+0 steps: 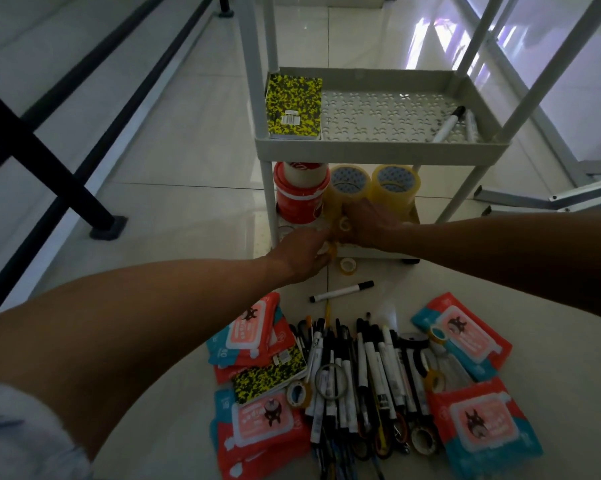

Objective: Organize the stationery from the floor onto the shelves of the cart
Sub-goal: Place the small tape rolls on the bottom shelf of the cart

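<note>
Both my hands reach to the front of the cart's bottom shelf (371,253). My left hand (302,252) pinches a small yellow tape roll (331,250) at the shelf's front edge. My right hand (371,225) grips another small yellow tape roll (344,224) just above it. Behind them on that shelf stand red-and-white tape rolls (300,194) and two big clear tape rolls (394,183). The middle shelf (382,143) holds a yellow-black notebook (293,107) on the left and two markers (451,124) on the right.
On the floor lie a loose small tape roll (348,265), a single marker (342,291), a pile of pens and markers (361,375), a second notebook (269,377), several wipe packs (465,334) and more tape rolls (423,441). Black table legs (49,168) stand on the left.
</note>
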### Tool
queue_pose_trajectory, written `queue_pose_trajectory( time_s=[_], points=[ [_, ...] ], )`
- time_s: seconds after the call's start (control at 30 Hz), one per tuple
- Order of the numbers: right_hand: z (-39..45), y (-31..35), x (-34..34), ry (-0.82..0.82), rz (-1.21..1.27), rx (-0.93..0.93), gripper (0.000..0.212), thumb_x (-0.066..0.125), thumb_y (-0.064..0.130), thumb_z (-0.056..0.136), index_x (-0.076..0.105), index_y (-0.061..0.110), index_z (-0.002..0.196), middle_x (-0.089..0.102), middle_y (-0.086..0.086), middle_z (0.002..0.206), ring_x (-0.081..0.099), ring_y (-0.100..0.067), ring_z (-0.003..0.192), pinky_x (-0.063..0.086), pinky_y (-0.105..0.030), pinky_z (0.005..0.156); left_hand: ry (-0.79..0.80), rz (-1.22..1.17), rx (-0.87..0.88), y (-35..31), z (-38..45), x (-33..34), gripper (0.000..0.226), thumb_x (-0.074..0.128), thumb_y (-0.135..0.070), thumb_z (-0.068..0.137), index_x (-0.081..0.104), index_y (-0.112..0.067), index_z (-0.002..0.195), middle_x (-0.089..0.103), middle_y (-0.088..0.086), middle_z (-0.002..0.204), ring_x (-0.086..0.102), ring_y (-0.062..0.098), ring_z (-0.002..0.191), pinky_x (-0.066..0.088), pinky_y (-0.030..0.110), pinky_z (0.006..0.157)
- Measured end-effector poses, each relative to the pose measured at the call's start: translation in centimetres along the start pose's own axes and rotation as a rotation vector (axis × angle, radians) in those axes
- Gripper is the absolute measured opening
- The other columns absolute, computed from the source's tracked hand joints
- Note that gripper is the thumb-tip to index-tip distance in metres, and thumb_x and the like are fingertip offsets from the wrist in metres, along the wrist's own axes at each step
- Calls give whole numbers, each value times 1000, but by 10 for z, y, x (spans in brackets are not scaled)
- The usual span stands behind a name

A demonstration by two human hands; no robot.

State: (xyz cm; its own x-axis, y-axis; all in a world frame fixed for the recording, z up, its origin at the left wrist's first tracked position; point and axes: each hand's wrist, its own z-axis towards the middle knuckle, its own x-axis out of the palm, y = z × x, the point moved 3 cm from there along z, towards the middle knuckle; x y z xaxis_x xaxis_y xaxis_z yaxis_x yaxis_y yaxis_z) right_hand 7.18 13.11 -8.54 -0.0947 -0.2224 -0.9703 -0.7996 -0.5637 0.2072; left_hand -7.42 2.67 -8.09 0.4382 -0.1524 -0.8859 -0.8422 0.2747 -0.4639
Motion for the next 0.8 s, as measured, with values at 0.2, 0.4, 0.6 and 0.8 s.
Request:
queue_pose_trajectory(
  time_s=[0.2, 0.4, 0.6, 0.8],
  points=[
    [-7, -4, -20, -12, 7, 41, 42, 71, 48, 83, 70, 11, 103, 67, -9, 111, 64, -26, 101, 57, -44, 81, -39, -16, -80, 10, 9, -2, 32, 56, -24, 99, 57, -6, 126, 63, 16, 117, 61, 31, 105, 52, 43, 85],
    [-6, -37, -62, 117, -182, 222, 43, 77, 45, 78, 65, 8, 97, 69, -12, 101, 63, -27, 87, 48, -35, 74, -24, -11, -113, 10, 22, 5, 42, 58, -26, 99, 50, -1, 132, 59, 20, 124, 58, 35, 112, 50, 45, 90],
    [-14, -51, -67, 224, -265, 377, 36, 79, 33, 81, 64, 7, 100, 51, 0, 65, 54, -14, 56, 55, -30, 64, -36, -40, -140, -4, 39, 10, 47, 65, -34, 95, 48, -1, 126, 61, 20, 115, 61, 35, 103, 46, 36, 73],
    [-20, -56, -51, 227, -373, 326, 46, 83, 21, 76, 62, 4, 112, 64, -15, 110, 65, -30, 97, 58, -39, 80, -108, -137, -147, -4, 39, 17, 55, 76, -27, 87, 47, -3, 128, 61, 19, 120, 61, 35, 107, 37, 30, 72]
  ],
)
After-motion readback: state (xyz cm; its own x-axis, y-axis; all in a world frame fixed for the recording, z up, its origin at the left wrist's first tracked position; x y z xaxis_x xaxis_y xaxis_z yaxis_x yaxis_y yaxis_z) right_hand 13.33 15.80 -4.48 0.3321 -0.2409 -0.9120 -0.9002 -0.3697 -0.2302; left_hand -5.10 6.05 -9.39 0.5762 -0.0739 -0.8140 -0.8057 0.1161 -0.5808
